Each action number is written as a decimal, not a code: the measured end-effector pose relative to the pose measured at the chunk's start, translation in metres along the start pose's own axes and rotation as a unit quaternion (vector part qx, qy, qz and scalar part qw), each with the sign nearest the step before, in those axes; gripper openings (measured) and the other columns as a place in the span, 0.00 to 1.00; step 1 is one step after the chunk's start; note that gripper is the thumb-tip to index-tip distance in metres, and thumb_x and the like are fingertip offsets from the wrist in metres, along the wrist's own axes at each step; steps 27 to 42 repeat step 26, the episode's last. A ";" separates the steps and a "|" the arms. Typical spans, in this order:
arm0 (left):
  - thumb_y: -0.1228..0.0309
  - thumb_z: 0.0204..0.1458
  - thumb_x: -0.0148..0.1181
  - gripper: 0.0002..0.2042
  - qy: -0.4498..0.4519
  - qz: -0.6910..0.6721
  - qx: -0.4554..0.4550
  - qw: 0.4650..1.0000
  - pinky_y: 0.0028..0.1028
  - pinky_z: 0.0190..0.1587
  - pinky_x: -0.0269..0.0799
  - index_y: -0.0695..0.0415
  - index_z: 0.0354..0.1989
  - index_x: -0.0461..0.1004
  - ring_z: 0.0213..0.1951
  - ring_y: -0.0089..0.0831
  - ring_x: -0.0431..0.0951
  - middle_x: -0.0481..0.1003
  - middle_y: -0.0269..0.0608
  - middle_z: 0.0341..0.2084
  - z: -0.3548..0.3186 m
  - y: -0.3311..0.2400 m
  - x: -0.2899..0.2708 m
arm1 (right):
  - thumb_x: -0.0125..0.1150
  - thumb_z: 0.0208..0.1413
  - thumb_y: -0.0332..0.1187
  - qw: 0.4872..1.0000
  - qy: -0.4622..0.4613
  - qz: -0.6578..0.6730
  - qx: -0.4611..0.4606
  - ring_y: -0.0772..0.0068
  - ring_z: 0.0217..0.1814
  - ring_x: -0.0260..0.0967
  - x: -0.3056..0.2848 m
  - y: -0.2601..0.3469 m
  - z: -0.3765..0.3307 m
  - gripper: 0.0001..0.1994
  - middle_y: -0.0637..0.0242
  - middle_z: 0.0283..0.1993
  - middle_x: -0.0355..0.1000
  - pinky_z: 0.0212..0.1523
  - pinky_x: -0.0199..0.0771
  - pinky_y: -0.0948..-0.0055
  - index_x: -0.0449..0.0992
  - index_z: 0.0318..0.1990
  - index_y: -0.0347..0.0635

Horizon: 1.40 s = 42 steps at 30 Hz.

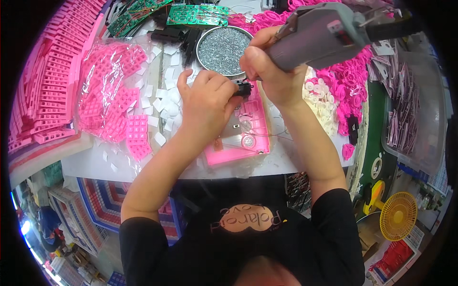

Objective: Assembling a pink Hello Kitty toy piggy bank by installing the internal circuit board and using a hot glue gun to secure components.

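My right hand [274, 74] is wrapped round a grey power screwdriver [312, 45], held tilted above the right side of the table. Its front end, toward my left hand, is hidden by my fingers. My left hand [206, 100] pinches a small black part [244, 89] at the far end of a pink plastic housing [231, 156]. The housing lies open side up in front of me, with thin wires and round fittings inside. Just beyond the black part stands a round metal dish [198, 56] of small silver screws [223, 50].
A clear bag [102, 81] of pink keypads and scattered white squares [167, 107] lie left. Pink housings [55, 71] are stacked far left. Green circuit boards [198, 15] lie at the back. Right are cream caps [322, 102], magenta pieces [350, 78] and a clear bin [420, 114].
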<state>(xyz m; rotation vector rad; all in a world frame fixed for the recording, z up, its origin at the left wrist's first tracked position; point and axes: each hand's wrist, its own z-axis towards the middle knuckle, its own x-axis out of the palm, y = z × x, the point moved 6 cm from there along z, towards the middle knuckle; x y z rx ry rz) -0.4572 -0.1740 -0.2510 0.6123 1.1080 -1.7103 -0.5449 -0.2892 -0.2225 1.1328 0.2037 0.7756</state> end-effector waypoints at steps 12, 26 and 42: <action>0.68 0.45 0.70 0.17 0.057 -0.073 0.001 0.996 0.51 0.59 0.58 0.54 0.44 0.75 0.49 0.41 0.75 0.76 0.37 0.39 0.009 0.010 0.011 | 0.69 0.56 0.28 0.989 0.115 -0.020 0.087 0.75 0.41 0.73 0.003 -0.011 0.004 0.16 0.66 0.39 0.75 0.41 0.76 0.72 0.74 0.51 0.36; 0.80 0.43 0.57 0.21 0.386 0.050 -0.282 0.877 0.40 0.58 0.66 0.58 0.50 0.74 0.47 0.50 0.77 0.73 0.59 0.44 -0.197 0.073 -0.222 | 0.71 0.51 0.41 0.677 0.141 -0.697 0.191 0.66 0.32 0.73 -0.227 0.022 -0.023 0.17 0.63 0.32 0.78 0.38 0.73 0.67 0.81 0.42 0.38; 0.80 0.43 0.57 0.21 0.386 0.050 -0.282 0.877 0.40 0.58 0.66 0.58 0.50 0.74 0.47 0.50 0.77 0.73 0.59 0.44 -0.197 0.073 -0.222 | 0.71 0.51 0.41 0.677 0.141 -0.697 0.191 0.66 0.32 0.73 -0.227 0.022 -0.023 0.17 0.63 0.32 0.78 0.38 0.73 0.67 0.81 0.42 0.38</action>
